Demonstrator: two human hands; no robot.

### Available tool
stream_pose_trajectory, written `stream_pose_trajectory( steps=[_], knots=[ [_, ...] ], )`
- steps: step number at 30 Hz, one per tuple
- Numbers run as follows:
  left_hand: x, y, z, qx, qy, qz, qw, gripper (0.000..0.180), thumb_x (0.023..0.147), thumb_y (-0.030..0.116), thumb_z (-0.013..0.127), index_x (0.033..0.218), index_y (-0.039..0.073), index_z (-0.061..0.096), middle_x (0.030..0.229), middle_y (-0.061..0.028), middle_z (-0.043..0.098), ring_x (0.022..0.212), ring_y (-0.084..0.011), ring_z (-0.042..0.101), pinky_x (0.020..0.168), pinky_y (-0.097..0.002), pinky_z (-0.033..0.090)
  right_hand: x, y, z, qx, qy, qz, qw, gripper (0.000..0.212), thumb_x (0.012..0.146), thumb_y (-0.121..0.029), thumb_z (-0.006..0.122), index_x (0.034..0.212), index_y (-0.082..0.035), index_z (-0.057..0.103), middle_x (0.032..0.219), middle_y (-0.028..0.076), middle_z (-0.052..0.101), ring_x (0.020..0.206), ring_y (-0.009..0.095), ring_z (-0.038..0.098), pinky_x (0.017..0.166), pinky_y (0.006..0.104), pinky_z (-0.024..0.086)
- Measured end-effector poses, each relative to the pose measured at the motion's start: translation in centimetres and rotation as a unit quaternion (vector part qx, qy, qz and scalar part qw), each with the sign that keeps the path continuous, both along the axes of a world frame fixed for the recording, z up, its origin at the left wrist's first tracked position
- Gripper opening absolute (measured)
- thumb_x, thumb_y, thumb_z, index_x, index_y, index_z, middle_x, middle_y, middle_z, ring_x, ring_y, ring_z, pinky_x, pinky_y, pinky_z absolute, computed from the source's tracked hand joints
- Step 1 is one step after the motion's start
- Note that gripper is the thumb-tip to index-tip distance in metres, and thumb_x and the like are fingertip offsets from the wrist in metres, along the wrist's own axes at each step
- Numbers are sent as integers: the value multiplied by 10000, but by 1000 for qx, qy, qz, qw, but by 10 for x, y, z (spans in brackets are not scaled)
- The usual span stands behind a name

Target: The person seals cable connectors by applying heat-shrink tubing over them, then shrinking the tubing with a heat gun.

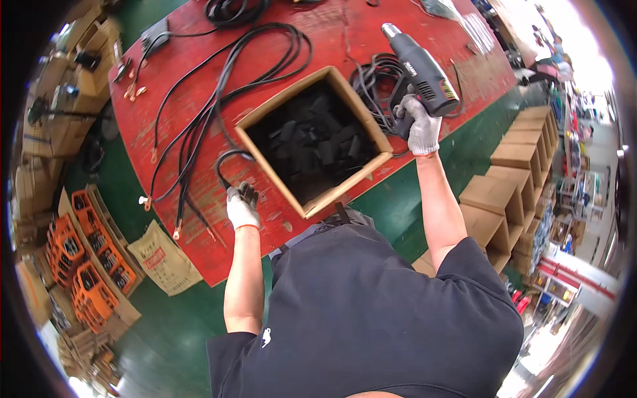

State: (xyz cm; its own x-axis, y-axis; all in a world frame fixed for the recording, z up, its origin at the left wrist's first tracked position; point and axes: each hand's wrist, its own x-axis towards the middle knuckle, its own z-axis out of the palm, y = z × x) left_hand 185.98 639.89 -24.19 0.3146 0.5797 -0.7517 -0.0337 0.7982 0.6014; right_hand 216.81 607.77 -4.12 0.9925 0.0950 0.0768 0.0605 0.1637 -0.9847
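Observation:
My right hand (419,123), in a grey-white work glove, is closed around the handle of a black heat gun (420,69). Its metal nozzle points up and to the left, away from me, above the red table. My left hand (243,207), gloved too, has its fingers curled at the end of a bent black cable (229,159) left of the carton. The cable's tip is hidden in the fingers. Between the hands stands an open cardboard box (279,179) holding many short black tube-like pieces (318,136).
More black cables (199,119) with copper lugs spread over the worn red table (149,113); another coil (381,79) lies beside the heat gun. Orange cases (93,292) and a printed sack (164,259) are on the floor at left. Cardboard boxes (494,192) line the right.

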Motion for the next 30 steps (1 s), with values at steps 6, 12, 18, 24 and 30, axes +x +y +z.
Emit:
stream_pose_trajectory(
  steps=[6, 12, 18, 24, 30],
  knots=[
    [-3, -7, -83, 5, -20, 45, 999, 313, 1106, 467, 489, 1038, 171, 565, 1057, -45, 688, 988, -248, 655, 915, -437, 530, 36, -37, 4, 105, 6, -35, 994, 286, 959, -71, 651, 1227, 7, 589, 770, 91, 641, 655, 194, 610, 772, 406, 573],
    [74, -57, -52, -25, 17, -86, 996, 398, 1105, 482, 365, 1239, 185, 593, 1199, -89, 682, 1093, -319, 671, 980, -490, 557, 45, -83, -4, 70, 8, -92, 993, 321, 903, -53, 651, 1201, 55, 598, 751, 60, 655, 650, 148, 629, 673, 304, 521],
    [83, -65, -41, -10, 14, -151, 988, 633, 1092, 573, 308, 1550, 180, 502, 1527, -95, 554, 1386, -335, 539, 1188, -539, 427, 49, -85, -13, -344, -277, -48, 896, 365, 863, -176, 806, 1167, -28, 669, 959, 54, 718, 850, 208, 712, 774, 345, 591],
    [110, -86, -33, -22, 50, -195, 979, 628, 1084, 592, 314, 1556, 216, 489, 1528, -93, 542, 1376, -340, 545, 1158, -578, 447, 70, -82, 22, -281, -341, 21, 897, 518, 671, -284, 888, 1118, -79, 725, 852, 155, 710, 762, 399, 699, 681, 445, 573],
    [167, -143, -29, -69, 29, -174, 982, 584, 1106, 535, 322, 1532, 180, 505, 1517, -98, 557, 1325, -345, 594, 1127, -572, 488, 75, -69, 42, -256, -379, 77, 886, 545, 668, -328, 849, 1143, -107, 701, 858, 126, 719, 787, 389, 702, 691, 459, 551]
  ],
)
